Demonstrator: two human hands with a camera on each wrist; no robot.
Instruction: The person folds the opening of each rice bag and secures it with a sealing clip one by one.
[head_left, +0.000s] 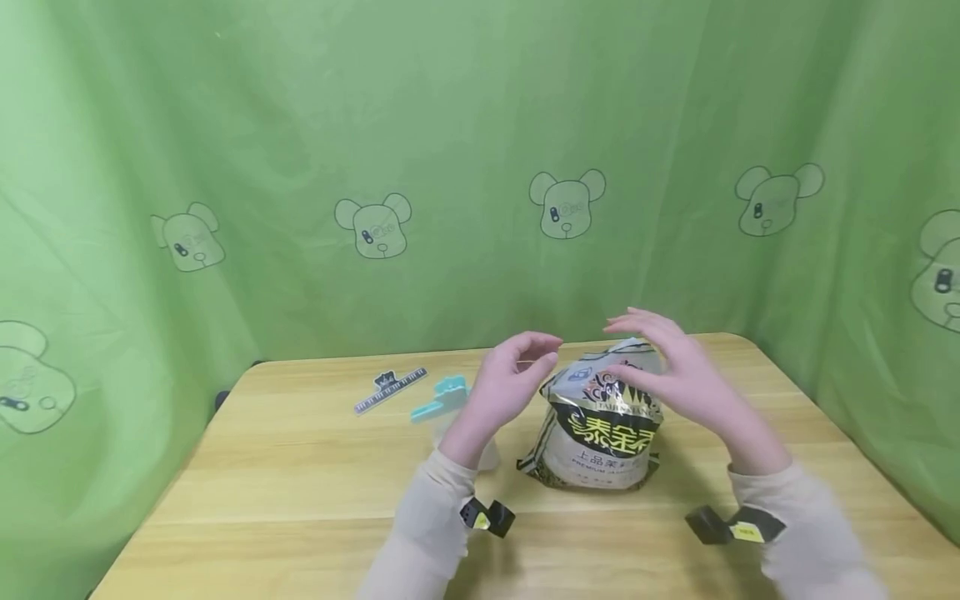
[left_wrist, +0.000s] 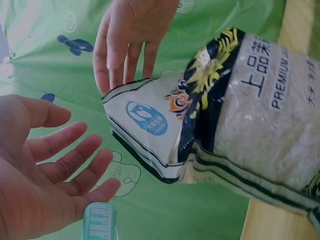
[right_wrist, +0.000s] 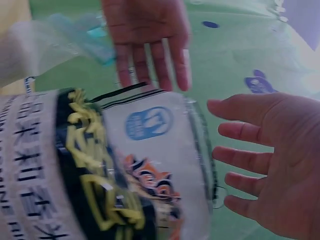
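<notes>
A rice bag [head_left: 600, 450] with a black band, yellow characters and clear lower front stands on the table, its printed top [left_wrist: 142, 117] leaning and narrowing to a flat edge. My left hand [head_left: 510, 379] is at the left of that top, fingers loosely bent and apart from the bag in the left wrist view. On the other side, my right hand [head_left: 678, 379] has its fingers spread beside the top edge, with a gap to the bag in the right wrist view. Neither hand holds anything.
Left of the bag lies a teal clip [head_left: 442, 402] with piano-key print, by a translucent pouch [head_left: 489, 456] partly hidden behind my left forearm. Farther left is a dark piano-key clip [head_left: 390, 390]. Green curtains [head_left: 480, 125] surround the wooden table [head_left: 300, 483].
</notes>
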